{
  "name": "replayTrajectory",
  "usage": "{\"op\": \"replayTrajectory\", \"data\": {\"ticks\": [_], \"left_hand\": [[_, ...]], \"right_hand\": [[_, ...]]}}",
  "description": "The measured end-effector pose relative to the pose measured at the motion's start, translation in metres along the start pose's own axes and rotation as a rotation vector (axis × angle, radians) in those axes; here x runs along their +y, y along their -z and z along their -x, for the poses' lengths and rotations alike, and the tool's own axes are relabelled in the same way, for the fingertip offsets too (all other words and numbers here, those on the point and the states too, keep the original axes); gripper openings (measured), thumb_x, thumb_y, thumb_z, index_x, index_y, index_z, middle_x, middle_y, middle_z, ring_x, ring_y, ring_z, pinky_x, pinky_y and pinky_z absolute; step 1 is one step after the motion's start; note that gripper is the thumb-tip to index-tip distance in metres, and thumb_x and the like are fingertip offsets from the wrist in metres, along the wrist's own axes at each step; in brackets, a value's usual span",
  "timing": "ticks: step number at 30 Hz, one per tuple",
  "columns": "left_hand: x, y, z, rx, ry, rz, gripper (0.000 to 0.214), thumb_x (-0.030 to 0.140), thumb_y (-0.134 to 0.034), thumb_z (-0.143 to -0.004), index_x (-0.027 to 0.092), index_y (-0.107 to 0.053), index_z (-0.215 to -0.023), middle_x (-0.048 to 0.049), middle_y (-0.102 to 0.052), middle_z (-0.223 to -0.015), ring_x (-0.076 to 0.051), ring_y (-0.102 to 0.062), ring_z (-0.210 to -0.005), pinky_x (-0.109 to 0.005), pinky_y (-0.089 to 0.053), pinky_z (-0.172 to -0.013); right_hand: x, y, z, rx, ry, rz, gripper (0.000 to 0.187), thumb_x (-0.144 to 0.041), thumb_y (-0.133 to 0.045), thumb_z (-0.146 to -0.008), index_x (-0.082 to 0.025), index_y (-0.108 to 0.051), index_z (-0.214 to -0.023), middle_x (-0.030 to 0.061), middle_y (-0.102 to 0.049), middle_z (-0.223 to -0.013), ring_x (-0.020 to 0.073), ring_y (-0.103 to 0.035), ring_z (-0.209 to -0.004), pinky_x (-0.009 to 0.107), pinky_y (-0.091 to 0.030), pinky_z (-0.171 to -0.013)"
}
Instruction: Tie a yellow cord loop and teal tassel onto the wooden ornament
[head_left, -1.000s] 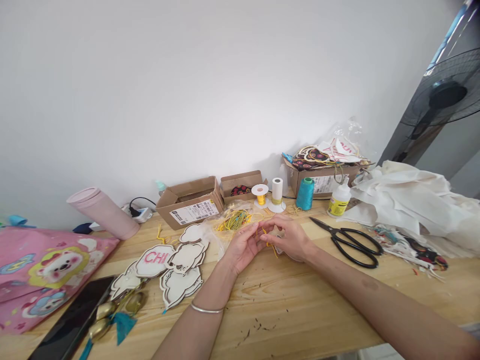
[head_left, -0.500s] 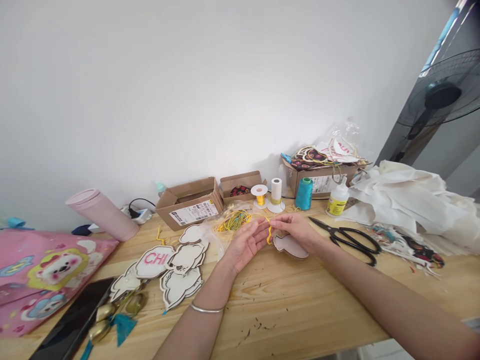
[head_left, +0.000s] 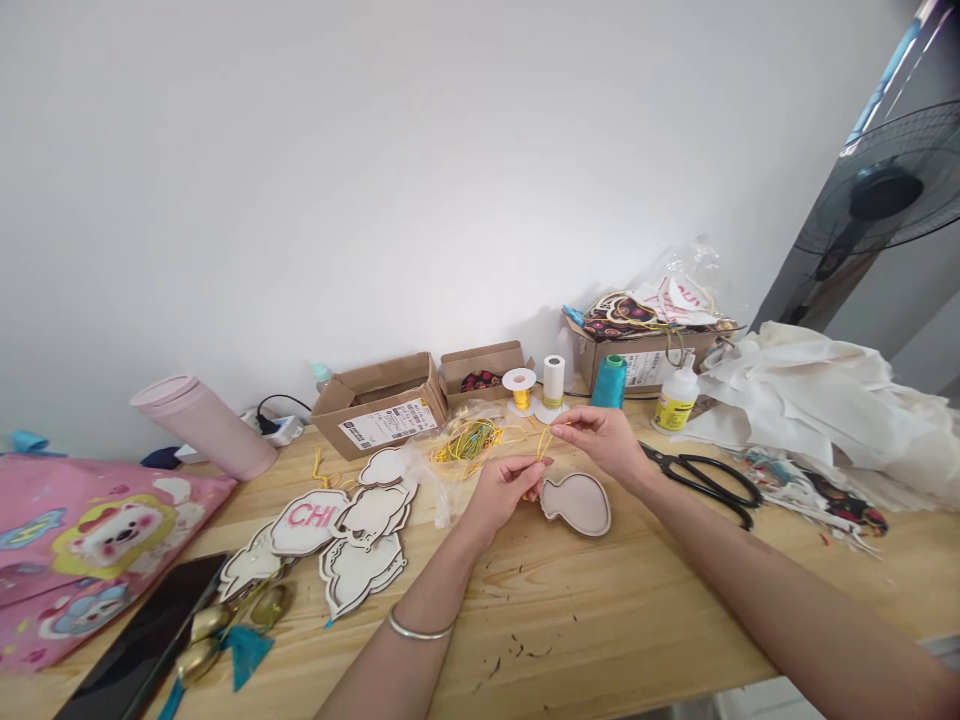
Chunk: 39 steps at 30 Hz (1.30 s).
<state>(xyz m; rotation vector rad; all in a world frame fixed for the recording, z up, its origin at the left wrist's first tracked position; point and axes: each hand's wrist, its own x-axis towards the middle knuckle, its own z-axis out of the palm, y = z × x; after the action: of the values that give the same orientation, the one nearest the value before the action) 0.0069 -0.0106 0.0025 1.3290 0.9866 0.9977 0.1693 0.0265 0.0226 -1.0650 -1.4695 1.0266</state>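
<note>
A thin yellow cord [head_left: 543, 447] runs between my two hands above the wooden table [head_left: 600, 620]. My left hand [head_left: 504, 489] pinches its lower end, right beside the narrow end of a pale wooden fish-shaped cutout [head_left: 577, 502] lying flat on the table. My right hand [head_left: 604, 438] is raised a little higher and to the right, fingers pinched on the cord's upper end. A silver bangle [head_left: 418, 628] sits on my left wrist.
Black scissors [head_left: 709, 483] lie right of my hands, near a glue bottle [head_left: 676, 400], a teal thread cone [head_left: 609, 381] and small spools [head_left: 520, 388]. Cardboard boxes [head_left: 379, 405] line the wall. Wooden cutouts [head_left: 352, 540], a tangle of yellow cord [head_left: 469, 440] and a pink tumbler [head_left: 206, 427] lie left.
My right hand has lifted up and to the right, drawing the yellow cord taut. My left hand has turned over and closed on the cord. The fish cutout now lies uncovered.
</note>
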Motion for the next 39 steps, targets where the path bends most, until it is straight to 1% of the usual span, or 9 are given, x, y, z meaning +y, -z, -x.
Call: {"op": "replayTrajectory", "data": {"ticks": [6, 10, 13, 18, 21, 25, 29, 34, 39], "left_hand": [[-0.001, 0.002, -0.003, 0.075, -0.094, -0.041, 0.024, 0.037, -0.059, -0.069, 0.016, -0.069, -0.076, 0.0012, -0.053, -0.052, -0.009, -0.043, -0.049, -0.023, -0.037, -0.053], [-0.001, 0.003, -0.003, 0.038, -0.132, -0.094, 0.023, 0.035, -0.057, -0.072, 0.016, -0.067, -0.064, 0.0003, -0.053, -0.052, -0.009, -0.044, -0.05, -0.022, -0.037, -0.053], [-0.001, 0.003, -0.002, 0.006, -0.146, -0.143, 0.025, 0.035, -0.055, -0.073, 0.015, -0.066, -0.063, -0.0003, -0.053, -0.053, -0.009, -0.044, -0.051, -0.022, -0.037, -0.053], [-0.003, 0.002, -0.002, -0.041, -0.143, -0.194, 0.028, 0.038, -0.054, -0.074, 0.014, -0.064, -0.062, 0.0, -0.052, -0.051, -0.009, -0.045, -0.049, -0.022, -0.037, -0.052], [-0.005, 0.002, -0.003, -0.057, -0.14, -0.212, 0.03, 0.038, -0.053, -0.075, 0.014, -0.064, -0.062, 0.0003, -0.052, -0.051, -0.009, -0.045, -0.049, -0.022, -0.037, -0.052], [-0.005, 0.003, -0.002, -0.058, -0.113, -0.203, 0.026, 0.037, -0.054, -0.075, 0.015, -0.067, -0.079, 0.0008, -0.054, -0.053, -0.009, -0.046, -0.05, -0.023, -0.038, -0.054], [0.002, 0.002, 0.0, -0.071, -0.072, -0.124, 0.023, 0.036, -0.057, -0.072, 0.015, -0.067, -0.073, -0.0011, -0.059, -0.059, -0.01, -0.049, -0.056, -0.024, -0.04, -0.061], [0.005, 0.003, 0.001, -0.029, 0.029, 0.022, 0.023, 0.033, -0.062, -0.068, 0.013, -0.068, -0.076, -0.0024, -0.061, -0.062, -0.01, -0.051, -0.057, -0.025, -0.041, -0.062], [0.0, 0.006, 0.0, -0.088, 0.016, 0.146, 0.017, 0.028, -0.062, -0.069, 0.012, -0.067, -0.072, -0.0009, -0.058, -0.059, -0.009, -0.048, -0.057, -0.023, -0.038, -0.061]], "right_hand": [[0.001, -0.004, 0.001, -0.023, -0.12, -0.082, 0.031, -0.044, -0.068, -0.054, -0.017, -0.066, -0.069, 0.0035, -0.063, -0.067, 0.0136, -0.051, -0.061, 0.029, -0.04, -0.059], [-0.001, -0.009, 0.007, -0.174, -0.147, -0.07, 0.031, -0.043, -0.067, -0.057, -0.017, -0.068, -0.072, 0.0028, -0.063, -0.069, 0.0134, -0.052, -0.062, 0.027, -0.041, -0.058], [-0.003, -0.012, 0.011, -0.259, -0.067, -0.12, 0.028, -0.043, -0.064, -0.061, -0.017, -0.067, -0.07, 0.0022, -0.062, -0.068, 0.0127, -0.053, -0.062, 0.026, -0.042, -0.059], [-0.005, -0.012, 0.011, -0.189, 0.062, -0.083, 0.025, -0.04, -0.065, -0.063, -0.015, -0.065, -0.059, 0.0011, -0.057, -0.062, 0.0105, -0.051, -0.058, 0.024, -0.04, -0.055], [-0.004, -0.012, 0.011, -0.217, 0.018, -0.137, 0.024, -0.038, -0.065, -0.063, -0.014, -0.064, -0.062, 0.0005, -0.058, -0.062, 0.0097, -0.051, -0.057, 0.023, -0.04, -0.054], [-0.002, -0.011, 0.012, -0.246, -0.08, -0.237, 0.022, -0.036, -0.063, -0.067, -0.014, -0.061, -0.064, -0.0013, -0.057, -0.061, 0.0083, -0.05, -0.055, 0.022, -0.039, -0.054], [-0.001, -0.008, 0.01, -0.257, -0.108, -0.308, 0.021, -0.036, -0.058, -0.073, -0.015, -0.058, -0.069, -0.0007, -0.059, -0.07, 0.0064, -0.049, -0.056, 0.021, -0.04, -0.057], [0.002, -0.003, 0.004, -0.218, 0.075, 0.009, 0.015, -0.031, -0.055, -0.073, -0.016, -0.057, -0.074, 0.0001, -0.059, -0.066, 0.007, -0.044, -0.052, 0.021, -0.036, -0.05], [0.009, 0.004, 0.0, -0.218, 0.529, 0.528, 0.014, -0.016, -0.051, -0.074, -0.017, -0.064, -0.079, 0.0024, -0.063, -0.07, 0.012, -0.053, -0.065, 0.024, -0.04, -0.061]]}}
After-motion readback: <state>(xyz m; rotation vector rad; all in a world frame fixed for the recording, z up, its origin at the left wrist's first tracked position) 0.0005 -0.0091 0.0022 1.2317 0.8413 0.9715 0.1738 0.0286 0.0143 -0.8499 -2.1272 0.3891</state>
